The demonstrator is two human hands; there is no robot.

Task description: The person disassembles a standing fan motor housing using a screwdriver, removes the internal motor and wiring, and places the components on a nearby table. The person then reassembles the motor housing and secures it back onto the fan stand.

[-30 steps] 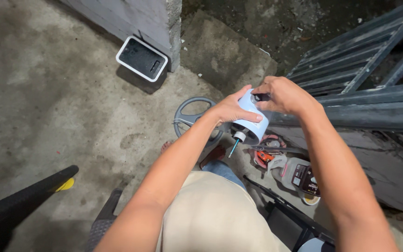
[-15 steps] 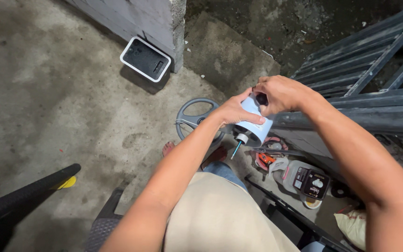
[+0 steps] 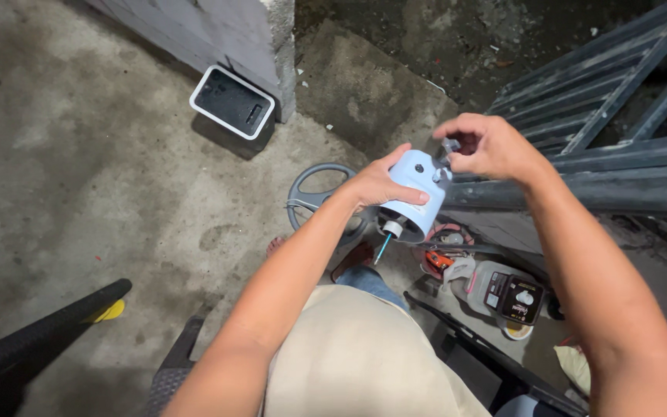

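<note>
Far left, a black bar (image 3: pixel 40 340) with a yellow tip pokes in over the concrete floor (image 3: pixel 102 154), and a white-rimmed black box (image 3: pixel 231 102) leans against the block wall (image 3: pixel 218 27). Nearer the middle, a grey ring-shaped part (image 3: pixel 314 197) lies on the floor just behind my left hand (image 3: pixel 376 184). That hand is wrapped around the side of a pale blue cylinder (image 3: pixel 414 197), which I hold up in front of me, over my knee and above the floor, its top tilted toward the gate. A white nozzle and a thin blue tip (image 3: pixel 382 249) stick out of its lower end. My right hand (image 3: pixel 488 147) is pinched shut on a small dark piece (image 3: pixel 449 145) at the top edge of the cylinder; I cannot tell whether that piece is a screw, a cap or a clip, or whether it is seated or loose. By my reckoning I am in the middle of the job: the cylinder is in hand and steadied, the small piece is at its top, but nothing shows it fixed yet. Below my right forearm, orange-handled pliers (image 3: pixel 438 259) and a grey meter (image 3: pixel 507 293) with a dark face lie on the floor, untouched. On the right stands the dark metal gate (image 3: pixel 604 147).
</note>
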